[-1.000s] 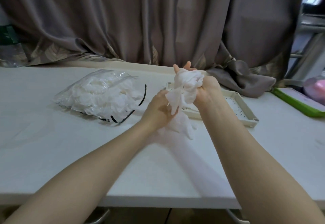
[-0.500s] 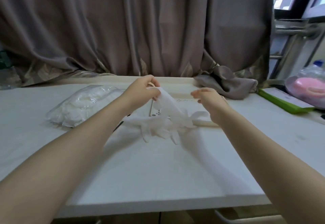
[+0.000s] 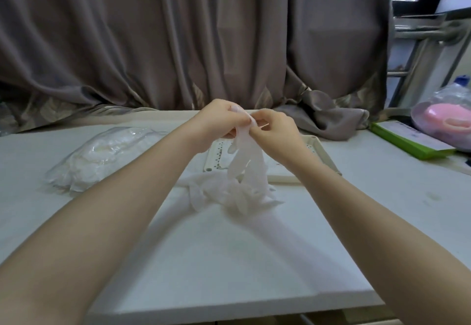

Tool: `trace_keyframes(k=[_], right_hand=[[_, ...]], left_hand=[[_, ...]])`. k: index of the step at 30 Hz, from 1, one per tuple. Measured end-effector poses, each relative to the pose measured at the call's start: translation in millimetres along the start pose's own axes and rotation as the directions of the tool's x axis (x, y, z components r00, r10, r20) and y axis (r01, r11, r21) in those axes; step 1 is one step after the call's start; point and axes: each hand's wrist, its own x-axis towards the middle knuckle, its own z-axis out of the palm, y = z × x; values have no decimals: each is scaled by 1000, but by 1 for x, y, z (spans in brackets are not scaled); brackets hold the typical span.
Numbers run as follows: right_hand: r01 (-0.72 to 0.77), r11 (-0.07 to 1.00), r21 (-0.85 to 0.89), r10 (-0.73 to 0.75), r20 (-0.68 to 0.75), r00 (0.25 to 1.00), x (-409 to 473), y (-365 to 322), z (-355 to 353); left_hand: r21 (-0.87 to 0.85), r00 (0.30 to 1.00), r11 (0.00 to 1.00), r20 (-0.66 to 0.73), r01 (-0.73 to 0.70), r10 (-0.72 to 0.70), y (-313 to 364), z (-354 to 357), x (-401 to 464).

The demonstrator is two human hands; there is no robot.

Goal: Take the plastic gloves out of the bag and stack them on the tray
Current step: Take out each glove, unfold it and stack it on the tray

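Observation:
A thin translucent plastic glove (image 3: 242, 156) hangs fingers-down above the cream perforated tray (image 3: 322, 154). My left hand (image 3: 219, 123) and my right hand (image 3: 274, 131) both pinch its cuff, close together. Under it a crumpled heap of loose gloves (image 3: 229, 193) lies on the white table, just in front of the tray's near edge. The clear plastic bag (image 3: 102, 156), still full of white gloves, lies to the left of my left forearm.
A brown curtain hangs behind the table, with a fold (image 3: 321, 115) resting on the table past the tray. At the right stand a green-edged board (image 3: 407, 141) and a bagged pink object (image 3: 446, 120). The table's front edge (image 3: 229, 307) is near me.
My hands have come together from being spread apart. They have lifted one glove by its cuff out of the heap, which has stayed on the table.

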Motion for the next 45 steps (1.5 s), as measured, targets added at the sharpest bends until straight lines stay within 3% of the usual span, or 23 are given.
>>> trace_keyframes(k=[4, 7, 11, 13, 16, 18, 22, 25, 28, 32, 36, 40, 42, 44, 45], right_hand=[[7, 1000, 17, -9, 177, 984, 3, 2, -4], [-54, 996, -68, 60, 78, 995, 16, 13, -2], [-123, 992, -1, 123, 19, 992, 32, 28, -8], [-121, 989, -80, 126, 56, 990, 39, 35, -14], [-149, 930, -335, 181, 66, 981, 52, 52, -26], [-185, 905, -383, 218, 43, 975, 56, 66, -29], [-297, 948, -114, 304, 47, 952, 54, 84, -33], [-380, 923, 64, 380, 8, 925, 59, 95, -36], [-417, 904, 100, 426, -96, 900, 73, 112, -35], [-331, 938, -107, 287, -298, 910, 97, 118, -44], [-109, 981, -158, 14, -507, 862, 110, 110, -62], [-17, 959, -284, -86, -349, 933, 90, 125, -48], [-9, 931, -364, -33, -107, 994, 76, 134, -32], [17, 890, -456, 57, 149, 987, 62, 143, -14], [39, 882, -469, 65, 203, 977, 56, 147, -7]], left_hand=[[17, 997, 997, -15, 76, -76, 3, 7, 19], [44, 998, 997, -22, 67, -67, 4, 15, 33], [42, 999, 998, 21, 49, -50, 5, 19, 46], [15, 996, 998, 63, 68, -69, 6, 17, 49], [-126, 989, 982, 60, 140, -133, 9, 14, 55], [-203, 983, 964, 90, 174, -158, 7, 9, 58], [-216, 989, 967, 91, 138, -121, -11, 0, 62], [-178, 992, 976, 41, 127, -121, -25, -5, 66], [-124, 996, 989, -2, 85, -86, -39, -2, 76], [41, 981, 998, -188, -40, 47, -44, 11, 100], [-139, 984, 983, -153, -116, 95, -38, 20, 124], [200, 989, 976, -102, -88, 110, -71, 18, 124], [375, 999, 926, -17, -42, 52, -93, 11, 117], [516, 998, 855, 66, -41, 7, -107, 6, 108], [569, 995, 820, 103, -58, 0, -112, 4, 104]])
